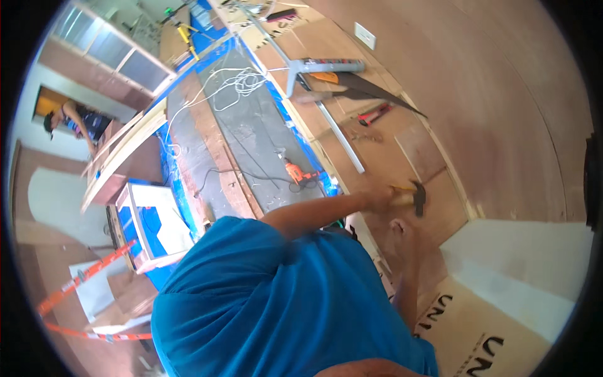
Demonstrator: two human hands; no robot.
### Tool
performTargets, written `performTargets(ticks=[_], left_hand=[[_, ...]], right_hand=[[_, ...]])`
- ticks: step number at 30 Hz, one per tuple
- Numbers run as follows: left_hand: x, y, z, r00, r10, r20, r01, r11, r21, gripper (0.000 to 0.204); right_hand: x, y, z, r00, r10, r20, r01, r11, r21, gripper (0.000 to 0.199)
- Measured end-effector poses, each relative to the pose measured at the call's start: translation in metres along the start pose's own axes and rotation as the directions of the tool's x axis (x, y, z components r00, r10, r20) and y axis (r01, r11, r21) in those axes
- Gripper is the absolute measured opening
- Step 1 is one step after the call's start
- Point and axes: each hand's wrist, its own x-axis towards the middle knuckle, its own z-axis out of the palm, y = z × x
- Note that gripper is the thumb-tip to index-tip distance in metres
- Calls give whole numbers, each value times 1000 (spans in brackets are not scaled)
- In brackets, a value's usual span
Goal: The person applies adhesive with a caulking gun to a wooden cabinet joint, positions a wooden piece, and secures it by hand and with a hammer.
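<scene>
My left hand [381, 196] is closed around the yellow handle of a hammer [416, 197], whose dark head is against a brown plywood panel [440, 157]. Just below it, my right hand [399, 230] is against the same panel with its fingers bunched; motion blur hides whether it pinches anything. My blue shirt [282, 301] fills the lower middle, and both bare forearms reach out from it toward the panel.
An orange drill [300, 173] and a white cord [235, 81] lie on the dark floor strip. A hand saw [370, 88], a metal straightedge [339, 129] and a red tool [375, 113] lie beyond the hammer. A printed cardboard sheet [477, 327] sits lower right. Another person [75, 119] stands far left.
</scene>
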Motion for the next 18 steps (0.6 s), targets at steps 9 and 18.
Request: performTargets(ticks=[9, 18], left_hand=[[6, 1, 67, 982, 50, 181, -55, 998, 23, 30], [-83, 17, -45, 992, -99, -81, 88, 987, -135, 41]], right_hand=[[3, -1, 4, 992, -114, 56, 113, 993, 21, 17], [-7, 2, 5, 995, -87, -48, 91, 991, 95, 22]])
